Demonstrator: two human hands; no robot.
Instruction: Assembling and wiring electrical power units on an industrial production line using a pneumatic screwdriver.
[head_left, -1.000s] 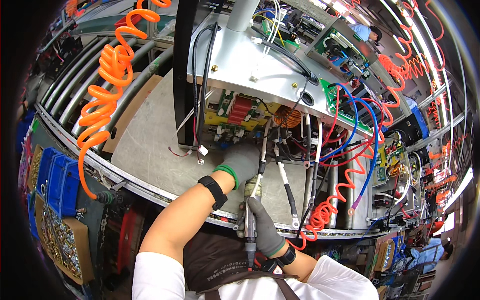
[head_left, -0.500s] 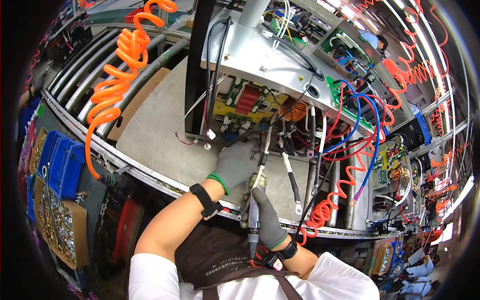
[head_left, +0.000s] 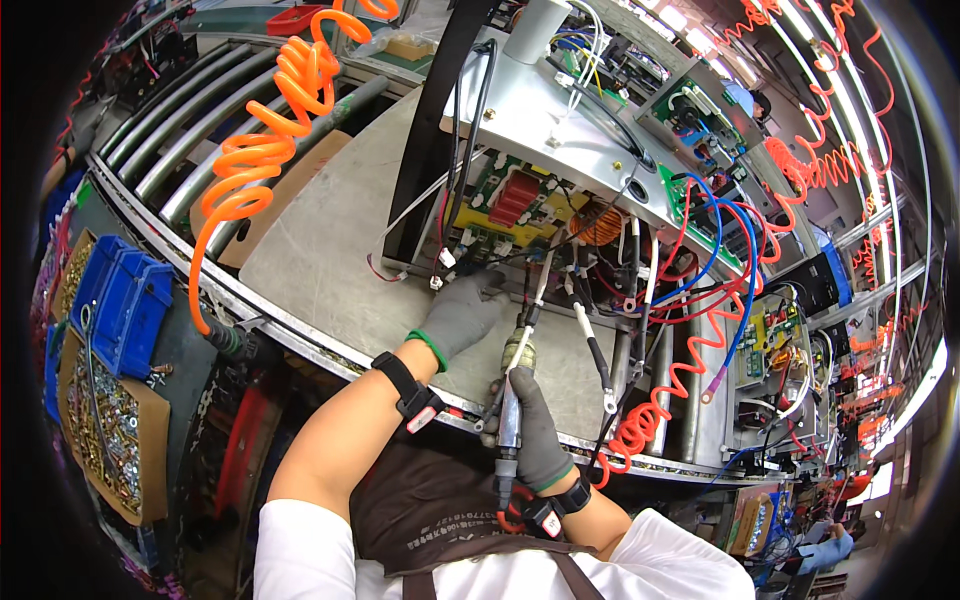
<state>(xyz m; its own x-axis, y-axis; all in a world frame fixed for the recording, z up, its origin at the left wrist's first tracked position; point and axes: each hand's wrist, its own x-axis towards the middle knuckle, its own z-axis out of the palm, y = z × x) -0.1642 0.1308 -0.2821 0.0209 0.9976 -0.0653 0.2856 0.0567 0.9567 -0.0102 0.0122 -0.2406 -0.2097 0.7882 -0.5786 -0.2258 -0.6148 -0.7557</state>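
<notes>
Gloved hands set apart in front of an open metal chassis; right hand closed around a hand-held driver.
Lower left of the frame: a carton (head_left: 153, 450) of loose metal fasteners (head_left: 108, 430), individual pieces too small to tell. Upper left: an orange coiled hose (head_left: 245, 170), cut off by the top edge. Centre: the left hand (head_left: 463, 318) is at the lower front of the chassis (head_left: 545, 105); its fingertips are obscured among dark wiring, and whether they grip anything cannot be told. Right of it, the driver (head_left: 509, 425) stands near-upright in the frame, its tip not traceable among the leads; the right hand (head_left: 540, 425) clasps its barrel, fingers partly hidden behind. Further right: a white-and-black cable (head_left: 591, 345) and a red coiled hose (head_left: 640, 428).
</notes>
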